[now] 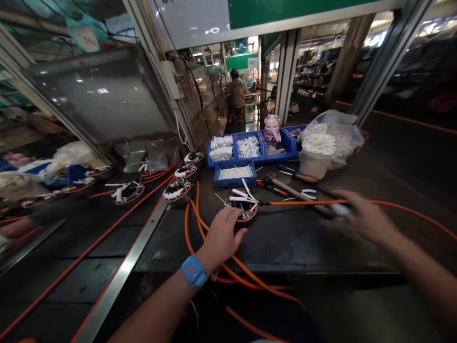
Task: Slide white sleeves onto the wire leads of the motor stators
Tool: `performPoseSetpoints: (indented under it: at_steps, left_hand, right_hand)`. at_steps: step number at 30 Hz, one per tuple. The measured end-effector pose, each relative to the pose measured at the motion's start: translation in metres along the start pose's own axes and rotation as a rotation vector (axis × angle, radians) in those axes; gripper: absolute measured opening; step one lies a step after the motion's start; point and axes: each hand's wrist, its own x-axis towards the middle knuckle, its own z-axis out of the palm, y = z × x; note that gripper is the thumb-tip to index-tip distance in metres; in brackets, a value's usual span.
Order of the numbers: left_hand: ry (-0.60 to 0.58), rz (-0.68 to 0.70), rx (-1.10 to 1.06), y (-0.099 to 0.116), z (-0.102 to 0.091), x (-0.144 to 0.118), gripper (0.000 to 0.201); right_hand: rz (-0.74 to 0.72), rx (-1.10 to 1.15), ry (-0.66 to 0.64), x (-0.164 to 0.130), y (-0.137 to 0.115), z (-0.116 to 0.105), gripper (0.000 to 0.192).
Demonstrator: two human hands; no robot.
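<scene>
My left hand (pixel 223 233), with a blue band on the wrist, is at the near left side of a round motor stator (pixel 246 215). Its fingers curl over the rim and the thumb lies in front, lightly gripping it. White sleeves (pixel 241 193) stick up from the stator's wires. An orange cable (pixel 300 203) runs from its right side past my right hand (pixel 364 216), which is smeared by motion. By those fingers is a blurred whitish object (pixel 341 208); whether they hold it is unclear. A wooden-handled hammer (pixel 296 190) and pliers (pixel 274 187) lie nearby.
Blue bins (pixel 233 159) of white sleeves stand behind, with a smaller blue tray (pixel 235 174) in front. A tub of white pieces (pixel 316 159) and a plastic bag (pixel 339 128) are at right. More stators (pixel 177 190) and a metal rail (pixel 124 267) lie left, near another person's hand (pixel 16 228).
</scene>
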Motion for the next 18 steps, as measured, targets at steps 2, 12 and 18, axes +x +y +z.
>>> performPoseSetpoints:
  at_steps: [2,12,18]
  left_hand:
    - [0.012,-0.024,0.116,-0.007,0.021,0.024,0.054]
    - [0.03,0.119,0.06,-0.029,0.042,-0.003,0.037]
    - [0.146,0.189,-0.033,-0.033,0.048,-0.009,0.027]
  right_hand:
    - [-0.215,-0.103,-0.247,0.008,-0.018,0.047,0.04]
    - [-0.333,-0.271,-0.599,0.005,-0.073,0.16,0.012]
    - [-0.392,0.026,-0.522,0.003,-0.065,0.161,0.029]
